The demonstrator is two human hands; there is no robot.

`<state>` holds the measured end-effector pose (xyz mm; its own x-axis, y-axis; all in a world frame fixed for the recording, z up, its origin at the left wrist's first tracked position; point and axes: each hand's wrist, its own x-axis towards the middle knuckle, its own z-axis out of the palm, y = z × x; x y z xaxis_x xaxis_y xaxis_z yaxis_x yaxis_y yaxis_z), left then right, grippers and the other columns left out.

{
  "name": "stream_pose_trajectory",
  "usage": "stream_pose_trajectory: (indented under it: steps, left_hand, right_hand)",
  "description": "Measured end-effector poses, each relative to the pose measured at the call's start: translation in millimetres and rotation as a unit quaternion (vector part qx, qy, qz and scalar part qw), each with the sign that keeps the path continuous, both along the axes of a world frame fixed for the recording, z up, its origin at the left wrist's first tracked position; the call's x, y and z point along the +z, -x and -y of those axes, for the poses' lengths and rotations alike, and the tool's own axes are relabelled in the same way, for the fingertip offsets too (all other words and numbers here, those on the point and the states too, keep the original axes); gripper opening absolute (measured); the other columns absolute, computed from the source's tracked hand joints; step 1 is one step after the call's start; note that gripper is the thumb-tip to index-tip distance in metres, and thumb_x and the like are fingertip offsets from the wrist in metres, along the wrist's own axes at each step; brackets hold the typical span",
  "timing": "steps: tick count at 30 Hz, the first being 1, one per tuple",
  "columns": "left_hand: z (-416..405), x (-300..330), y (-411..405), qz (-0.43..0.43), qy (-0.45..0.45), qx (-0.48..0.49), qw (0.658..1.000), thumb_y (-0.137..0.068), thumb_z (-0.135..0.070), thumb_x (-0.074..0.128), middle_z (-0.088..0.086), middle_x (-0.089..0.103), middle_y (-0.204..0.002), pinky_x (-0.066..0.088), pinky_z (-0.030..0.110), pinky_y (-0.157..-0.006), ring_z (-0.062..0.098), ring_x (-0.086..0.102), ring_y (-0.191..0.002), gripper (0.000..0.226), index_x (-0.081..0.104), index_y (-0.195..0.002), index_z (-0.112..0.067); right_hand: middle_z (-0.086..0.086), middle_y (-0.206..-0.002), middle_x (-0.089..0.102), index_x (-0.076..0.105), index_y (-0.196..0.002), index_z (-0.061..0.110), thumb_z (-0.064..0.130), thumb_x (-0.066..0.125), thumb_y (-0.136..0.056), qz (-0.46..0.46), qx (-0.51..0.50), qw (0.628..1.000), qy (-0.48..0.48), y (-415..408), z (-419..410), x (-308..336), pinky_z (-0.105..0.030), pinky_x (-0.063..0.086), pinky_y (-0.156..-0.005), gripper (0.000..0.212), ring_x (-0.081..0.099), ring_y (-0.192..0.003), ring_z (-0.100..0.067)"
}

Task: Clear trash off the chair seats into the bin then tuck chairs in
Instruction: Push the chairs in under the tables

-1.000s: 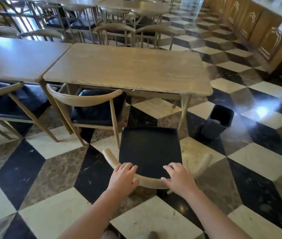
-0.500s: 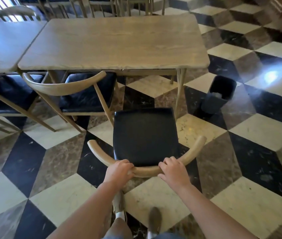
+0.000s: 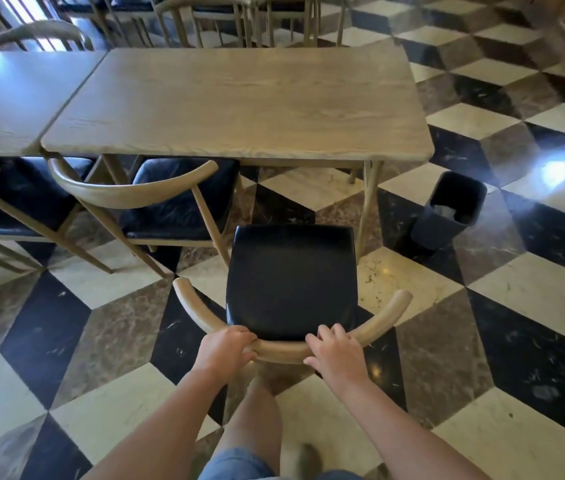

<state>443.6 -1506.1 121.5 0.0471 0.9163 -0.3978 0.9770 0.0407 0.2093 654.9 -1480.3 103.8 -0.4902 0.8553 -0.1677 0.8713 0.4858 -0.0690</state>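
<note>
Both hands are gripping the curved backrest (image 3: 281,348) of the chair (image 3: 291,282): the left hand (image 3: 226,351) is curling its fingers over the rail left of centre, and the right hand (image 3: 334,355) is resting on the rail right of centre with its fingers only loosely bent over the wood. The chair is standing on the tiled floor (image 3: 533,289), its black seat bare of trash and facing the table (image 3: 239,105); the front edge of the seat is lying near the table's edge but not under it. The bin (image 3: 450,209) is standing apart, to the right of the table leg (image 3: 366,206), with pale trash showing inside it. The neighbouring chair (image 3: 156,199) is sitting partly under the table. The step in hand is judged to be the tuck-in. To do it well, both hands should be pushing evenly, keeping the seat square to the table edge and steering left of the right-hand leg, clear of the neighbouring chair, and sliding low, not tipping.
</note>
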Motion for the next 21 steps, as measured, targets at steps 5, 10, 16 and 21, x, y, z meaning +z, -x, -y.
stream_pose_trajectory:
  steps: [5, 10, 16, 21]
  left_hand:
    - [-50, -6, 6, 0.028, -0.046, -0.001, 0.999, -0.084, -0.038, 0.062, -0.007, 0.066, -0.117, 0.047, 0.032, -0.090, 0.015, 0.060, -0.110, 0.034, 0.064, -0.116, -0.026]
    - [-111, -11, 20, 0.040, -0.082, -0.005, 0.996, -0.083, -0.039, 0.064, -0.010, 0.067, -0.114, 0.048, 0.032, -0.085, 0.015, 0.062, -0.105, 0.030, 0.066, -0.111, -0.030]
    - [-191, -11, 39, 0.061, -0.060, -0.020, 0.996, -0.087, -0.039, 0.057, -0.010, 0.062, -0.122, 0.045, 0.029, -0.091, 0.013, 0.057, -0.112, 0.034, 0.060, -0.120, -0.028]
    - [-246, -18, 46, 0.070, -0.071, -0.018, 0.995, -0.087, -0.040, 0.056, -0.012, 0.063, -0.119, 0.044, 0.028, -0.091, 0.012, 0.057, -0.110, 0.033, 0.061, -0.118, -0.028]
  right_hand:
    - [0.000, -0.068, 0.062, 0.068, -0.077, 0.020, 0.045, 0.088, -0.052, 0.008, -0.004, 1.000, -0.007, 1, -57, -7, -0.029, 0.051, -0.047, 0.041, 0.059, -0.063, -0.018]
    - [0.000, -0.072, 0.064, 0.069, -0.082, 0.019, 0.042, 0.088, -0.054, 0.003, -0.026, 1.000, -0.008, 13, -118, -5, -0.030, 0.054, -0.051, 0.040, 0.061, -0.067, -0.018]
    - [-0.002, -0.070, 0.065, 0.072, -0.079, 0.018, 0.039, 0.092, -0.045, 0.003, -0.032, 0.999, -0.012, 35, -192, 1, -0.029, 0.054, -0.047, 0.046, 0.063, -0.064, -0.019]
    - [-0.002, -0.069, 0.065, 0.072, -0.078, 0.017, 0.039, 0.092, -0.045, 0.003, -0.043, 0.999, -0.015, 42, -247, -4, -0.028, 0.054, -0.046, 0.045, 0.063, -0.064, -0.019]
